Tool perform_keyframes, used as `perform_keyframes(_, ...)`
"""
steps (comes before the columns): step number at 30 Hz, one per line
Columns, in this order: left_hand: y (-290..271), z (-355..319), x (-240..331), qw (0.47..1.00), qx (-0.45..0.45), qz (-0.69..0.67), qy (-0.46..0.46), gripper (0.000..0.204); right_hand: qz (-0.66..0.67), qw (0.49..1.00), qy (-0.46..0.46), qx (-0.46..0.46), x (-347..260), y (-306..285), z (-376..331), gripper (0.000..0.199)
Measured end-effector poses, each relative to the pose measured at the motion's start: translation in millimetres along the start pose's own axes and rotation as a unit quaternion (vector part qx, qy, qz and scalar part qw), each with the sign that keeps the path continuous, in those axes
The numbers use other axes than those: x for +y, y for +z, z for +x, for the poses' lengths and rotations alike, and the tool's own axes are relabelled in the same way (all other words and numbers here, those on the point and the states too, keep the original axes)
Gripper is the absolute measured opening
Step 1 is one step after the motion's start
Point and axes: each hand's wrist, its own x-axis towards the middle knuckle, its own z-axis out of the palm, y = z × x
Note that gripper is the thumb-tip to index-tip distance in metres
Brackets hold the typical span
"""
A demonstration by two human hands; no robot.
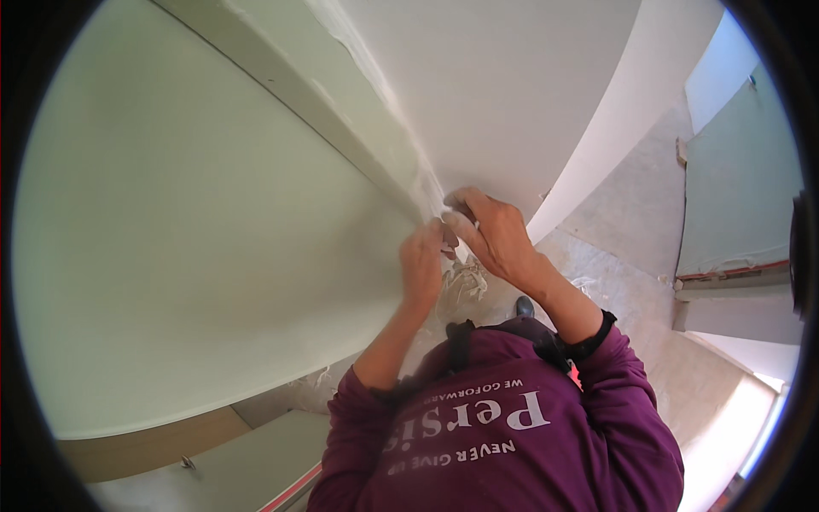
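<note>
Pale green panel (196, 213) fills frame left, white wall (503, 94) upper centre. I see left hand (422, 264), right hand (490, 230) pinching white film strip (465, 277) at seam, centre frame.

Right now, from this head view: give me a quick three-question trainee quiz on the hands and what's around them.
1. True or false: both hands meet at the seam where the pale green panel joins the white wall.
2. Which hand reaches higher up the seam? A) left hand B) right hand
3. What hangs just below the hands?

Key
1. True.
2. B.
3. A crumpled strip of peeled whitish film; whether either hand grips it cannot be told.
</note>
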Motion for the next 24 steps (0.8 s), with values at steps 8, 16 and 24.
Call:
perform_keyframes(8,-3.4,-3.1,-1.6,0.999,-0.022,-0.023,-0.019,0.038,0.125,0.98,0.109,-0.108,2.4,22.8,34.1,0.029)
perform_keyframes(16,-0.9,-1.4,-14.6,0.998,-0.04,-0.032,0.023,0.035,0.029,0.999,-0.026,0.037,15.1,39.9,40.9,0.022)
perform_keyframes(24,-9.6,-2.2,-18.8,0.997,-0.08,-0.008,0.019,0.032,0.053,0.997,0.046,0.036,7.7,39.6,32.5,0.023)
